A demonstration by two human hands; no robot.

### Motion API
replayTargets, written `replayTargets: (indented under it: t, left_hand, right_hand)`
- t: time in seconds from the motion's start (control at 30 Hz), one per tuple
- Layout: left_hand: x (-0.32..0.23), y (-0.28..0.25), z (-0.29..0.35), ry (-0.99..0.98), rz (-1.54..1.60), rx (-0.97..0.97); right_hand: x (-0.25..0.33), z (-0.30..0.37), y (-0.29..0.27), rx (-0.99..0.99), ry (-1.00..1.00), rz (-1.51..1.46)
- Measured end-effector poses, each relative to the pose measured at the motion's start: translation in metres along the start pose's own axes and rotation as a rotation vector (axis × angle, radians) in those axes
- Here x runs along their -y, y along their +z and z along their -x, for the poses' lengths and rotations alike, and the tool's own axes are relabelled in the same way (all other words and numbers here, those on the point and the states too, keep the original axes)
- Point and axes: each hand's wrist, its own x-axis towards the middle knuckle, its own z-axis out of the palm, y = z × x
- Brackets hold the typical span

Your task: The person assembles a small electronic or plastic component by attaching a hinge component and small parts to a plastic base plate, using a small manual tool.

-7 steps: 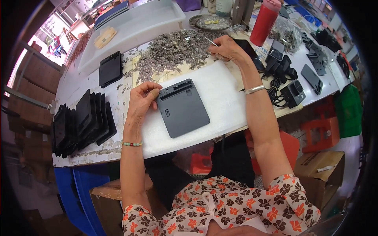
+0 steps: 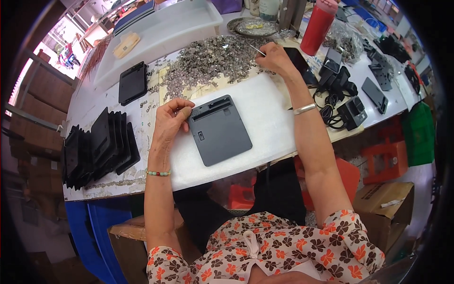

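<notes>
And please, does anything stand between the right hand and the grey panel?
No obstacle is visible between the right hand and the grey panel: only small metal pieces near the hand, then the flat white sheet. The left hand is at the panel's upper left corner, off that path.

Grey plate (image 2: 222, 137) at left hand (image 2: 171, 118): looks like plastic; matt, mostly smooth;
White sheet (image 2: 272, 109) right of left hand: soft-looking, a bit rough, dull;
Little bits (image 2: 213, 59) left of right hand (image 2: 275, 59): shiny, like metal;
Thin stick (image 2: 256, 49) in right hand: smooth, like metal;
Red bottle (image 2: 318, 29) beyond right hand: smooth, glossy;
</notes>
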Motion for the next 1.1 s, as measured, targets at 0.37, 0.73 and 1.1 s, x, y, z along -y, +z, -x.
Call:
replayTargets:
  t: [0.37, 0.73, 1.1]
  left_hand:
    - [0.000, 0.001, -0.001, -0.004, 0.004, -0.004]
    - [0.000, 0.000, 0.002, 0.039, -0.083, -0.033]
    - [0.001, -0.001, 0.003, 0.032, -0.111, -0.040]
  right_hand:
    - [0.005, 0.000, -0.002, 0.090, -0.028, -0.141]
    - [0.059, 0.023, -0.028, 0.454, 0.183, -0.854]
    - [0.073, 0.029, -0.013, 0.408, 0.113, -0.701]
